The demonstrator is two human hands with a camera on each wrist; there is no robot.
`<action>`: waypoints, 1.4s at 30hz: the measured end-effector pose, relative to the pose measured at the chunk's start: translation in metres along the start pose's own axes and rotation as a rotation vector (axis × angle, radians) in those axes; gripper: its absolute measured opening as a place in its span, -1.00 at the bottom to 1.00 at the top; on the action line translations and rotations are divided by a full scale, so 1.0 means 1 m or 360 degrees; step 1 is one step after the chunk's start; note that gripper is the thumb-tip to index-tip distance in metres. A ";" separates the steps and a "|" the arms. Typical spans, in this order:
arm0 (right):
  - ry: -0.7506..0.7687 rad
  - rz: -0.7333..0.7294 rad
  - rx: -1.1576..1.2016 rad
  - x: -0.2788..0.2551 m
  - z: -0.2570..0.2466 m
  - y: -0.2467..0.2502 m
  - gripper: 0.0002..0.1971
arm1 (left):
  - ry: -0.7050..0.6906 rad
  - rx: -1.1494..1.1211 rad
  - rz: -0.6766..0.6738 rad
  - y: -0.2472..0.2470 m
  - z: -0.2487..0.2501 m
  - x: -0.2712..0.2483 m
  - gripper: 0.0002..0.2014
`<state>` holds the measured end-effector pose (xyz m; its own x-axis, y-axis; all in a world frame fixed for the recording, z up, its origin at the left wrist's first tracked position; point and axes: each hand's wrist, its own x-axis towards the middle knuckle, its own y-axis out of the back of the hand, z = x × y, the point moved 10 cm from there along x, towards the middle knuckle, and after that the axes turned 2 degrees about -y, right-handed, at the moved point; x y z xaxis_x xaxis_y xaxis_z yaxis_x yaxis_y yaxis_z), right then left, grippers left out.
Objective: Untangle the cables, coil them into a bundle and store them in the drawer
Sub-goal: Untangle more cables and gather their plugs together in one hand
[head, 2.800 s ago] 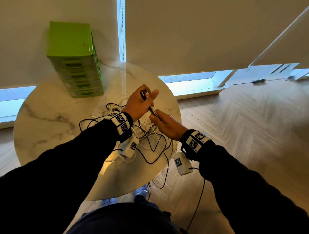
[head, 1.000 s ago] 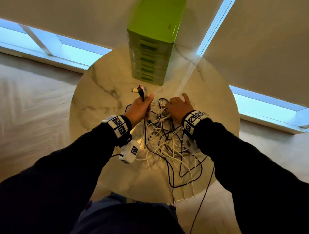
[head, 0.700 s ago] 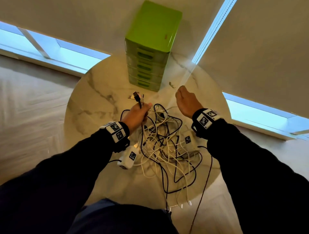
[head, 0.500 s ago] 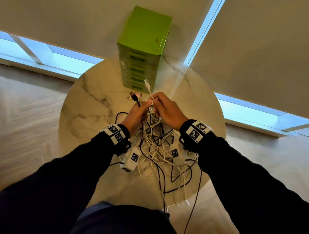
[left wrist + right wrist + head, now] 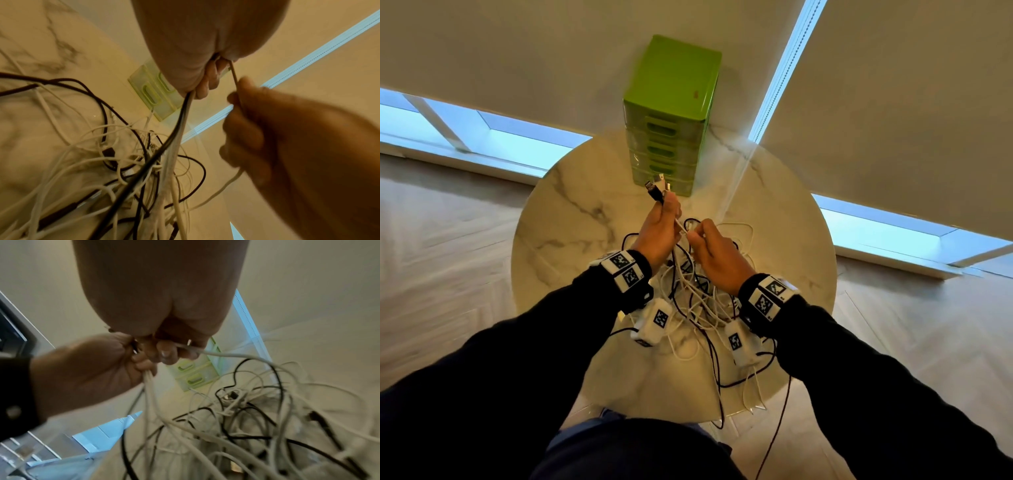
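Limp cables, best held near the plugs

Head: left hand (image 5: pixel 659 229) grips gathered plug ends; right hand (image 5: pixel 714 253) pinches a white cable (image 5: pixel 681 228) above the tangle (image 5: pixel 698 301) on the table (image 5: pixel 571 219). Wrists: blurred, strands probably light, slippery.

My round marble bench by the shaded windows.
The bench (image 5: pixel 571 219) is pale with grey veins and stands on a light herringbone wood floor (image 5: pixel 441 260). Beige roller blinds (image 5: pixel 893 85) hang before me, with strips of blue daylight (image 5: pixel 524 147) below and between them.
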<state>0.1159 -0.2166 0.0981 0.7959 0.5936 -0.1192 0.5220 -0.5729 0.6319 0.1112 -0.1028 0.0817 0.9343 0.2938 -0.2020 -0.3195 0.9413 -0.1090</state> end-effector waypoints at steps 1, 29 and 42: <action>0.0024 -0.0001 -0.0078 -0.006 0.005 -0.001 -0.72 | -0.0009 -0.0052 0.0004 0.004 0.004 0.003 -0.58; 0.0348 0.0106 -0.0290 -0.016 -0.017 -0.007 -0.74 | 0.0209 -0.0358 0.0015 -0.011 0.013 -0.003 -0.54; -0.0264 -0.0357 -0.0684 -0.028 0.106 0.021 -0.76 | -0.0241 -0.0308 0.0386 0.052 0.093 0.019 -0.58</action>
<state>0.1371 -0.3050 0.0340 0.7350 0.5576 -0.3858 0.5398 -0.1369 0.8306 0.1268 -0.0331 0.1626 0.8356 0.5402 -0.0997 -0.5458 0.7961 -0.2613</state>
